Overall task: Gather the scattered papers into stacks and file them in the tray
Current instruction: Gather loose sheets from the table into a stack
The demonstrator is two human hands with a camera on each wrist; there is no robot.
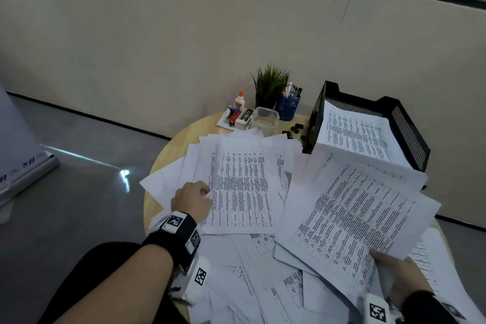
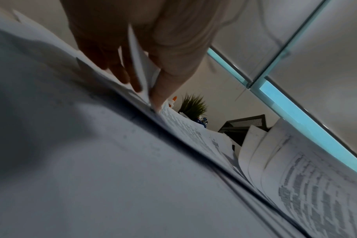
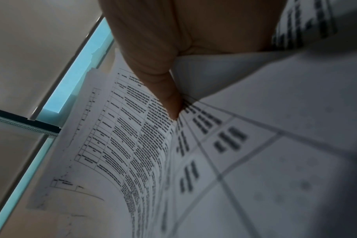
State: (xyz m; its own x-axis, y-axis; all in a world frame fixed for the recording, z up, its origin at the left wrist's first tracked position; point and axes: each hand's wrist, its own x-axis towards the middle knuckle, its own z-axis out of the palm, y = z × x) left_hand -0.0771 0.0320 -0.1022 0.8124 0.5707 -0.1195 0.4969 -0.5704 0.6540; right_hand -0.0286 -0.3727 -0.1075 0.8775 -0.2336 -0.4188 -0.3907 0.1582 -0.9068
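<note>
Head view nearest me: my right hand (image 1: 394, 268) pinches a fanned sheaf of white printed sheets (image 1: 352, 213) by its near corner, thumb on top. Further left, my left hand (image 1: 193, 198) nips the edge of a printed page (image 1: 242, 187), thumb against fingers, among loose white papers (image 1: 252, 271) covering the round wooden table (image 1: 181, 139). Beyond stands the black mesh tray (image 1: 410, 129), already holding pages.

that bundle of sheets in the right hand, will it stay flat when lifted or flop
Likely floppy: the bundle, pinched at one corner by the right hand, already curves in the right wrist view. Its sheets are fanned, so they may slide apart. A steadier grip would probably need the left hand.
</note>
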